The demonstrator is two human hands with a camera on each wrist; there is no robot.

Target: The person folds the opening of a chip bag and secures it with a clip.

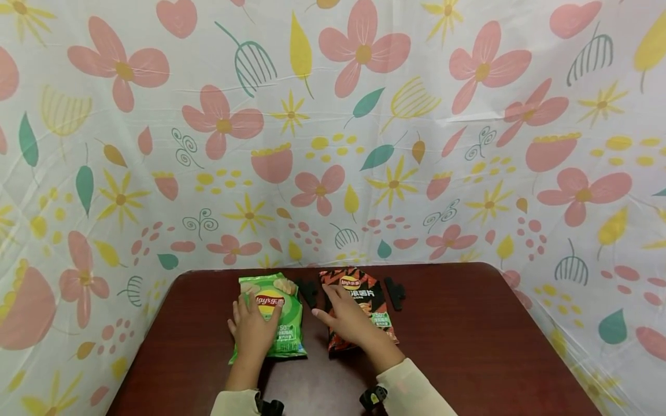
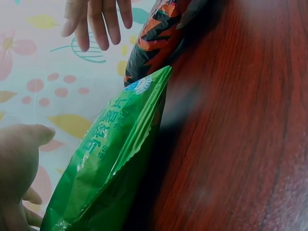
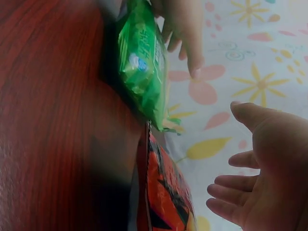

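loosely, with hands (image 1: pixel 255 325) (image 1: pixel 350 316) spread above glossy, pillow-shaped green bag (image 1: pixel 289 325) and crinkled orange-black bag (image 1: pixel 376 306) on wood-grained tabletop (image 1: pixel 468 341).

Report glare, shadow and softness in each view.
Head: pale sheen on the table near its front edge, brand lettering on the green bag legible; left wrist: dark shadow beside the green bag, image soft; right wrist: dark shadow beside the red-and-black bag, backdrop soft.

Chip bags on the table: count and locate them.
2: the green bag at left, near the left hand; the red-and-black bag at right, near the right hand.
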